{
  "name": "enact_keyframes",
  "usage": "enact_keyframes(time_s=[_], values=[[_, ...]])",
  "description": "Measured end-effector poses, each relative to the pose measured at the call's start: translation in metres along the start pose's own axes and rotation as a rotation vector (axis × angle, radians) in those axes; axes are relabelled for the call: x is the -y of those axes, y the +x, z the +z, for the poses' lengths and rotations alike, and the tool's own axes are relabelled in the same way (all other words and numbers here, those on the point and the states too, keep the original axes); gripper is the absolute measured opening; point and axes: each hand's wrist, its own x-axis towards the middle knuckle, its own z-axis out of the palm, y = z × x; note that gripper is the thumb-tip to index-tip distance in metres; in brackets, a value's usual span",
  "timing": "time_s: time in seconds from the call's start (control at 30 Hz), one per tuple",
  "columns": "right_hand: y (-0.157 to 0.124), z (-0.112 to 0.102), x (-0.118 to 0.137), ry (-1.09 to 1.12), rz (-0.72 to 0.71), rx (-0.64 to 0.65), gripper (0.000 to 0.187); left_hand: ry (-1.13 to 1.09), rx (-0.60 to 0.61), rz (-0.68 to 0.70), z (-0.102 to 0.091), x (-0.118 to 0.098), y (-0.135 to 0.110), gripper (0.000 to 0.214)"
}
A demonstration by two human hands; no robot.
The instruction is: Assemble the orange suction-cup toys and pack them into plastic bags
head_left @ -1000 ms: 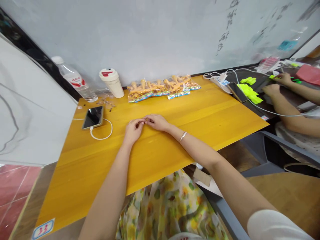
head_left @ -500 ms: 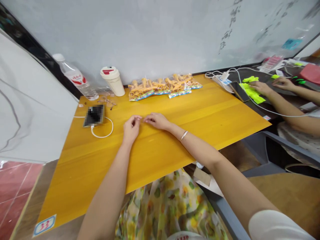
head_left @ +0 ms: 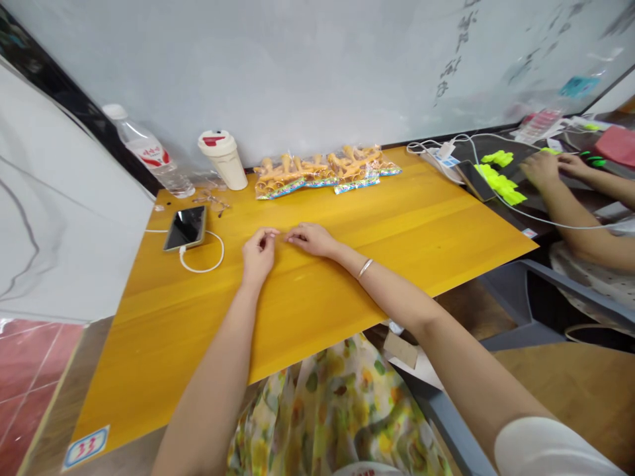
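Observation:
My left hand (head_left: pixel 258 254) rests on the yellow wood-grain table (head_left: pixel 317 317), its fingers curled and thumb and forefinger brought together. Close by on its right is my right hand (head_left: pixel 311 239), palm down, with the fingers bent and held together. The fingertips of the two hands point at each other across a small gap. Whatever may be between the fingers of either hand is too small or hidden to name. Beyond the hands, against the whiteboard, lie clear packets of orange branching plastic pieces (head_left: pixel 292 173). A phone (head_left: pixel 186 228) on a white cable lies left of my left hand.
A water bottle (head_left: pixel 149 153), a lidded cup (head_left: pixel 225 162) and a pair of glasses (head_left: pixel 214 200) stand or lie at the back left. On the dark table to the right, a co-worker's hands (head_left: pixel 543 170) are near bright yellow-green pieces (head_left: pixel 501 182). A white cable and power strip lie between.
My hands hold almost the same pose and place. The co-worker's near hand has moved right, off the yellow-green pieces.

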Motion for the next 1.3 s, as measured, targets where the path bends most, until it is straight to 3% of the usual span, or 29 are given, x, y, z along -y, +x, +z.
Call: enact_keyframes(time_s=[1.3], values=[[-0.001, 0.001, 0.0, -0.02, 0.008, -0.007, 0.023, -0.05, -0.006, 0.001, 0.001, 0.005, 0.003, 0.018]])
